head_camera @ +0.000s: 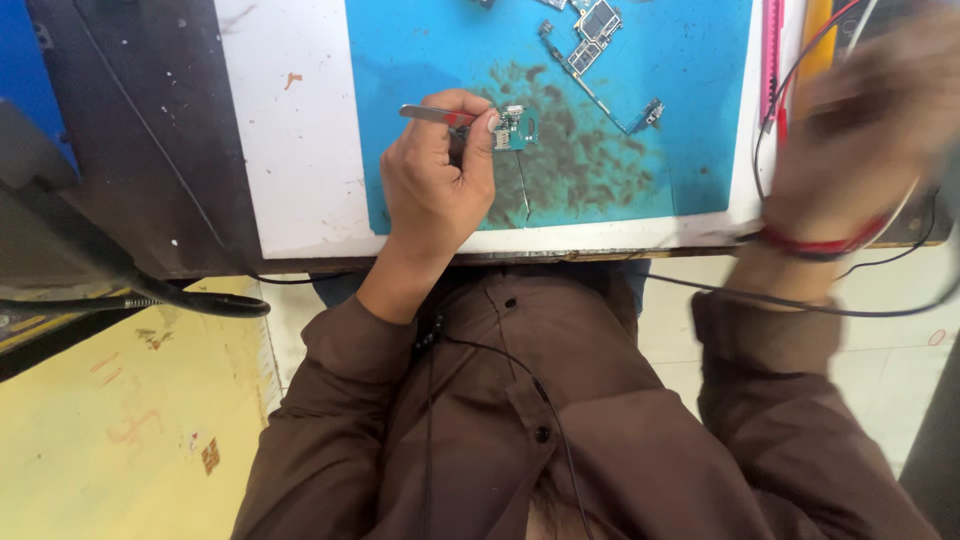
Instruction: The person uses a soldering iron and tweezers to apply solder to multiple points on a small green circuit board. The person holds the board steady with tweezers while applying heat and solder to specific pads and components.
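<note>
Sleeves and shirt: nearest the camera, a brown shirt fills the lower frame, with a thin black cord running across the chest, below the blue mat.
Bench edge: a white board borders the blue mat on its left and near sides; a dark surface lies further left of the mat.
Left hand: the left hand rests on the near-left corner of the blue mat, fingers curled tight, thumb and forefinger pinched around metal tweezers.
Tweezers: the shaft pokes out to the left of the fist; the tips point right, meeting the small green board on the mat. I cannot tell whether the tips clamp it or only touch it.
Small green board: the small circuit board lies on the stained, dark-smudged middle of the blue mat, just beside the left thumb.
Right hand: the right hand hovers off the right edge of the blue mat, heavily blurred; red thread is at its wrist. Its grip cannot be told.
Wires: black and red wires loop by the right hand, just right of the mat.
Far parts: a larger circuit board and a thin flex strip lie on the far part of the blue mat.
</note>
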